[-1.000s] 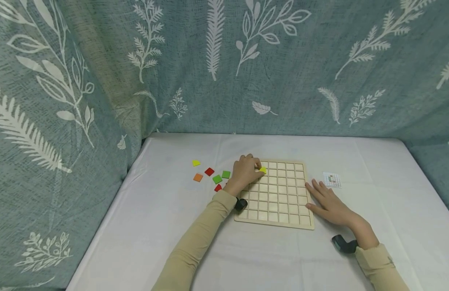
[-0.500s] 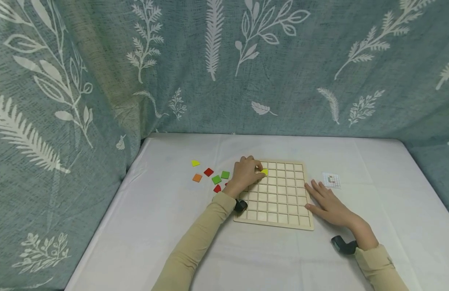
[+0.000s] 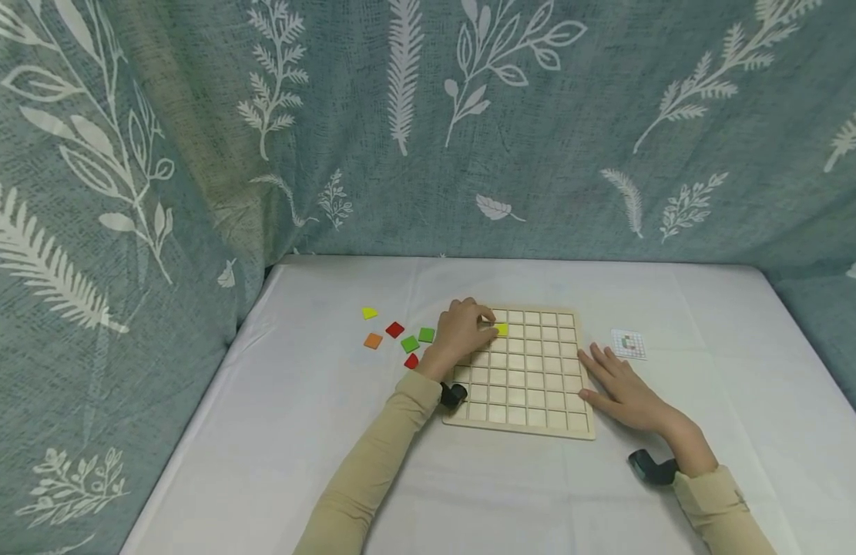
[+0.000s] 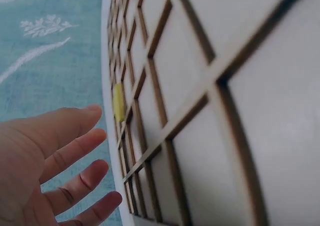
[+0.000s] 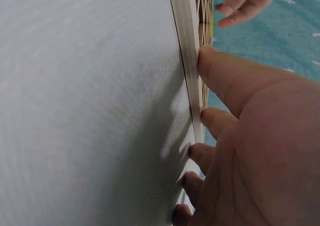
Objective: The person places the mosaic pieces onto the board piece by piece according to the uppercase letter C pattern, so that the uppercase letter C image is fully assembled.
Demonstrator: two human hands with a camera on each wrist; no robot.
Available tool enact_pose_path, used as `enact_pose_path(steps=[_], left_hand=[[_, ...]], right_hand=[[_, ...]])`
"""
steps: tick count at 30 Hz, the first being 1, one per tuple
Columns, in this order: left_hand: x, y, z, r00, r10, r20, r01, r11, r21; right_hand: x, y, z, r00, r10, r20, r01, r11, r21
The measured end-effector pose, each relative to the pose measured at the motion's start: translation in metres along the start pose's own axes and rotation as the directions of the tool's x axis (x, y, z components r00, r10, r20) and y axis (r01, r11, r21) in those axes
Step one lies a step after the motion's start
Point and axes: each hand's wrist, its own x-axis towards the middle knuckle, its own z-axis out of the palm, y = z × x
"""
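A square wooden grid board (image 3: 518,429) lies on the white table. A yellow tile (image 3: 501,330) sits in one of its upper-left cells, and the same yellow tile (image 4: 119,102) shows edge-on in the left wrist view. My left hand (image 3: 461,333) is over the board's upper left, thumb tip right beside that tile. In the left wrist view the left hand (image 4: 65,161) has its fingers loosely bent and spread, with nothing between them. My right hand (image 3: 625,389) lies flat with spread fingers; its fingertips (image 5: 206,56) touch the board's right edge.
Left of the board lie loose tiles: a yellow tile (image 3: 369,313), a red tile (image 3: 394,330), an orange tile (image 3: 373,341), a green tile (image 3: 410,344) and others. A small printed pattern card (image 3: 629,344) is to the right. A leaf-print curtain (image 3: 372,154) hangs behind the table.
The yellow tile, earlier pinched by my left hand, has settled into a cell, and the fingers have let go, shifting slightly left of it. My right hand stays at the board's edge.
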Motion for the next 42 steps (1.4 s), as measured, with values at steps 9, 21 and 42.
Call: enact_pose_path(steps=[9, 21, 42], left_hand=[[-0.002, -0.009, -0.011, 0.998, -0.043, -0.042, 0.042, 0.999, -0.034], [-0.014, -0.03, -0.023, 0.991, -0.073, -0.108, 0.06, 0.991, -0.116], [-0.041, -0.075, -0.043, 0.968, -0.175, -0.18, 0.134, 0.966, -0.222]], right_hand=[[-0.001, 0.001, 0.001, 1.0, -0.007, -0.014, 0.007, 1.0, -0.001], [-0.002, 0.001, 0.001, 1.0, -0.006, -0.018, 0.006, 1.0, 0.001], [-0.001, 0.002, -0.001, 1.0, -0.004, -0.013, 0.004, 1.0, -0.013]])
